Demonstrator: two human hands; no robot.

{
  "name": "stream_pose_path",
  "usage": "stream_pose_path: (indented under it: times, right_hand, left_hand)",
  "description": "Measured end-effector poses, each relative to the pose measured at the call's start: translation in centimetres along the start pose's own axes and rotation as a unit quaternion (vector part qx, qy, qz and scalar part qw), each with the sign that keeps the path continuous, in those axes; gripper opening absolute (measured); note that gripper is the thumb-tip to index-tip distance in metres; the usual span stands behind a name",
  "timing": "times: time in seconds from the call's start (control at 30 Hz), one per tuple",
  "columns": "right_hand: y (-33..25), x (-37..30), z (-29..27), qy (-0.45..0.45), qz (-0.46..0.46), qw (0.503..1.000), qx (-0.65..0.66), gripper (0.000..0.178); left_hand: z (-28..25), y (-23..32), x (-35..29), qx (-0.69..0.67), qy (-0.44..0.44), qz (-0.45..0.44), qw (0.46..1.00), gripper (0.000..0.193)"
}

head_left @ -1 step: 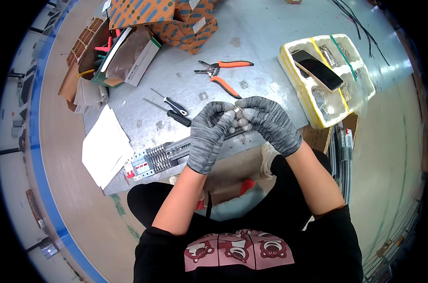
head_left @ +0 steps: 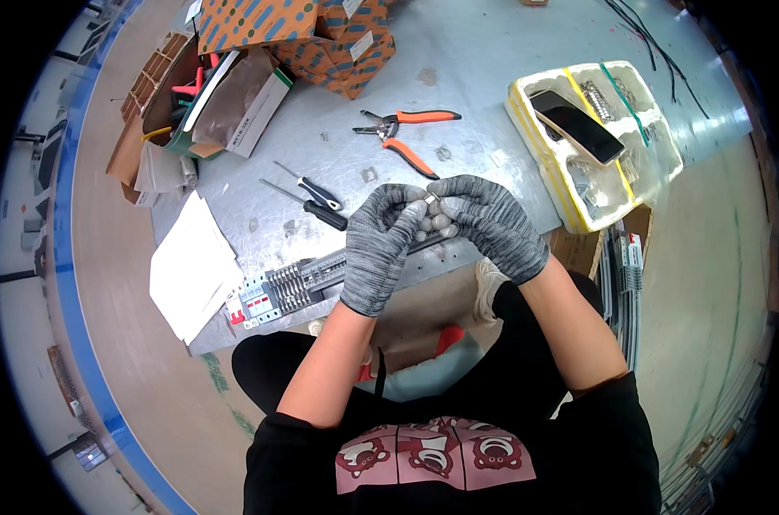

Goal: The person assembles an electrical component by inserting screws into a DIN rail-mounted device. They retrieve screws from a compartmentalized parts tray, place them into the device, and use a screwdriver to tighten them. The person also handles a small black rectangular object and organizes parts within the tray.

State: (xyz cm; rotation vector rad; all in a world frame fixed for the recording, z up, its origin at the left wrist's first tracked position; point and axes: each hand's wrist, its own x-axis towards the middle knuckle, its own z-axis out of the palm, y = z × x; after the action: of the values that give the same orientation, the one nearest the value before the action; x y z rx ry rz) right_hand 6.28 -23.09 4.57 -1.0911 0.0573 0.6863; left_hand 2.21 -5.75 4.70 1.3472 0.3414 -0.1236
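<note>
Both my hands wear grey knit gloves and meet over the near edge of the metal table. My left hand (head_left: 378, 245) and my right hand (head_left: 490, 221) are closed, their fingertips pinching a small shiny metal piece (head_left: 431, 198) between them. Its exact kind is too small to make out. Under and beside my left hand lies a rail assembly (head_left: 291, 287) with a red-and-white breaker, light blue modules and a row of grey terminals; my hands hide part of it. Just beyond my fingers rest wire strippers (head_left: 407, 137) with orange handles. Left of my left hand lie two screwdrivers (head_left: 325, 215) with dark handles.
White paper sheets (head_left: 192, 266) lie at the table's left edge. Behind them stands a box of tools and packets (head_left: 179, 112), near an orange patterned carton (head_left: 261, 21). At right, a foam tray (head_left: 527, 103) of metal parts carries a phone (head_left: 578, 127). Black cables (head_left: 655, 51) lie far right.
</note>
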Motion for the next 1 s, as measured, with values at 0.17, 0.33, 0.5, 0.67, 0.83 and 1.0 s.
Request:
stream_pose_path:
  times: [0.17,0.33,0.5,0.67,0.83,1.0]
  right_hand:
    - [0.3,0.1,-0.4,-0.019,-0.001,1.0,0.001,0.026]
    - [0.4,-0.2,-0.5,-0.006,-0.028,0.999,-0.03,0.02]
    - [0.4,-0.4,-0.6,0.026,-0.071,0.995,-0.068,0.014]
    - [-0.5,-0.7,-2.2,0.077,-0.095,0.99,-0.064,0.013]
    - [-0.8,-1.7,-3.4,0.069,-0.117,0.99,-0.038,0.014]
    - [-1.2,-1.9,-3.2,0.09,-0.1,0.989,-0.066,0.014]
  left_hand:
    - [0.0,-0.2,-0.1,0.021,-0.004,0.014,1.0,0.015]
    - [0.2,0.3,-0.6,0.055,-0.004,0.038,0.998,0.015]
    - [-0.7,-0.8,-0.4,0.207,0.023,0.129,0.97,0.015]
    - [-2.4,-0.1,-0.1,0.454,-0.032,0.238,0.858,0.02]
    - [-2.9,0.3,0.9,0.569,-0.115,0.257,0.773,0.019]
    - [-2.5,0.4,2.0,0.568,-0.169,0.234,0.771,0.021]
